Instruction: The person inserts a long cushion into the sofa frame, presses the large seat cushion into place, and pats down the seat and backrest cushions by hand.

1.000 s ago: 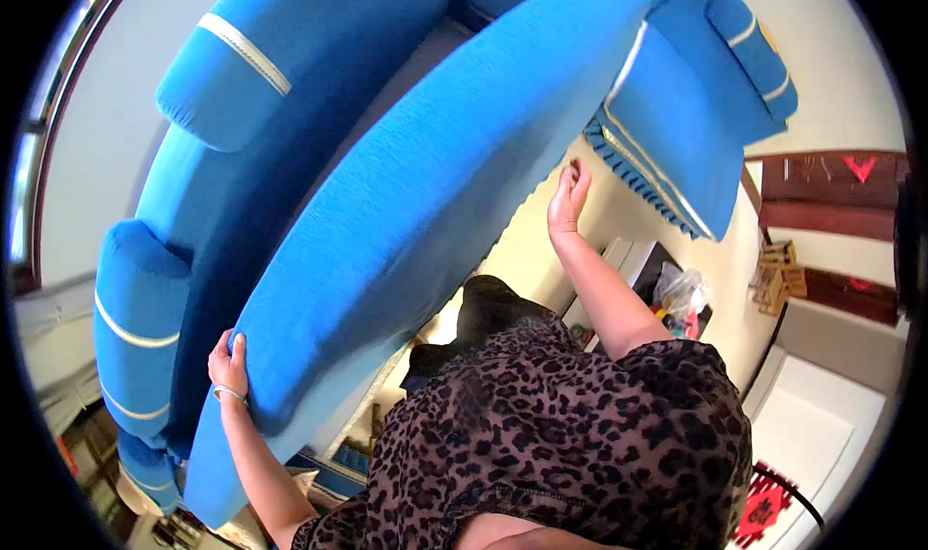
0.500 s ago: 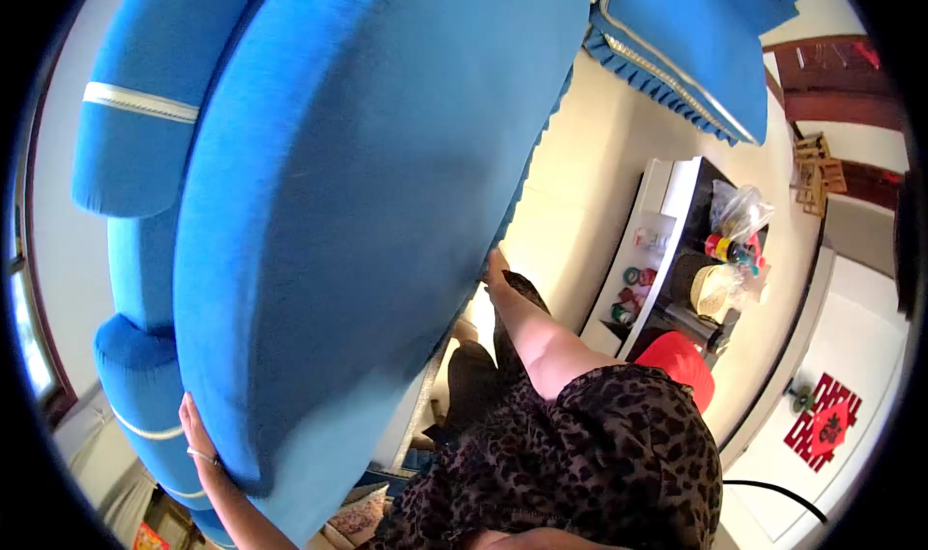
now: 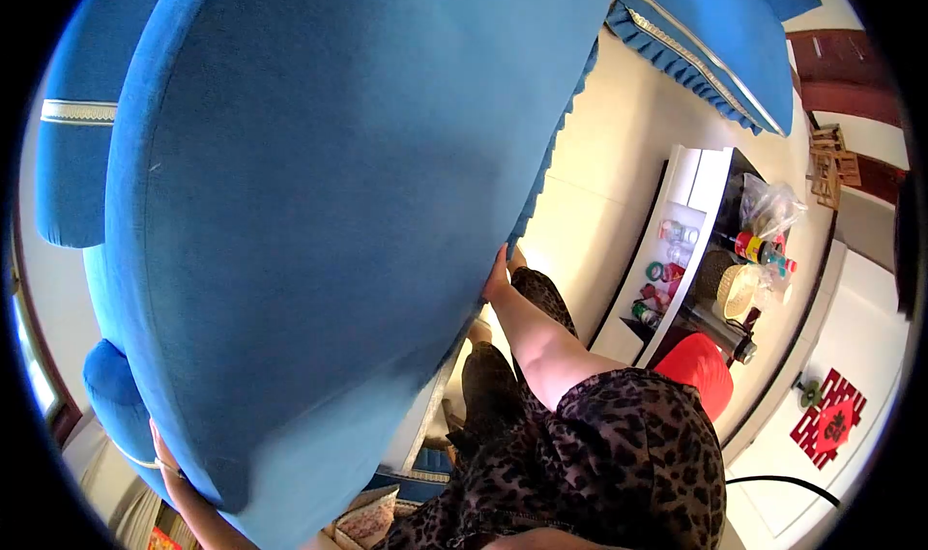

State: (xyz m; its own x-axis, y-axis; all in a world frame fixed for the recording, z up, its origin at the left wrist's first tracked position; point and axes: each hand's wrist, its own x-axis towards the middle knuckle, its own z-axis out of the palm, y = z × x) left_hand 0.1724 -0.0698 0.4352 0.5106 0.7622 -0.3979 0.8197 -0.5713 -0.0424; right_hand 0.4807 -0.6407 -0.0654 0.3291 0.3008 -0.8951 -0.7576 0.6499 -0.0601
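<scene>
A large blue sofa cushion (image 3: 329,202) stands tilted in front of me and fills much of the view. At its lower left edge is my left hand (image 3: 166,458), with the fingers along the rim and a bracelet at the wrist. My right hand (image 3: 497,275) grips the right edge of the cushion, its thumb pointing up and part of the fingers hidden. Behind the cushion are the blue sofa back pieces (image 3: 77,173). Under its lower right edge show part of the sofa base (image 3: 425,424) and a patterned pillow (image 3: 367,516).
A blue sofa seat (image 3: 710,43) with a ruffled skirt stands at top right. A black-topped, white-sided table (image 3: 710,178) on the right carries a plastic bag, bottle, basket and thermos. A red stool (image 3: 698,371) stands beside it. My legs are on the pale floor (image 3: 590,183).
The cushion's left edge has swung further left and covers more of the sofa back. My left hand has moved left and down with it. My right hand stays on the right edge.
</scene>
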